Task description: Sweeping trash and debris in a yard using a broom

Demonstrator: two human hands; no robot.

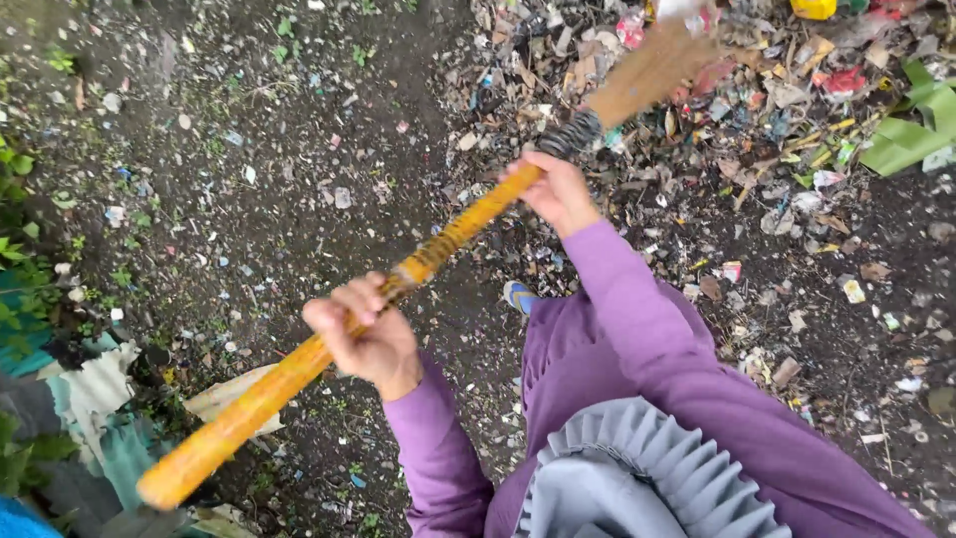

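Plainly, both hands grip one broom (438, 249), a long stick with a yellow-orange handle. The left hand (366, 334) is closed round the handle a little below its middle; its fingers (357, 299) curl over the top of the stick, with the knuckles up and the thumb side hidden under the wood. The right hand (558, 191) is closed round the handle further up, just below a dark coiled binding (573, 133) where the handle meets the brush; its fingers wrap the far side of the stick and cannot be seen singly. So the handle passes through both fists, with a bare stretch of it between them and a longer free end sticking out below the left hand. The long axis runs on a slant from lower left to upper right: the butt end lies near the lower left corner of the view, over cloth scraps (95, 418), and the brush (652, 70) points to the upper right, blurred, at the near edge of a litter heap (797, 110) on the ground. The heap holds dry leaves, paper bits, red and yellow wrappers and a green leaf (911, 130). Dark soil (259, 199) with small weeds lies to the left of the stick. Purple sleeves (637, 309) cover both arms, and a grey pleated frill (637, 468) shows below.
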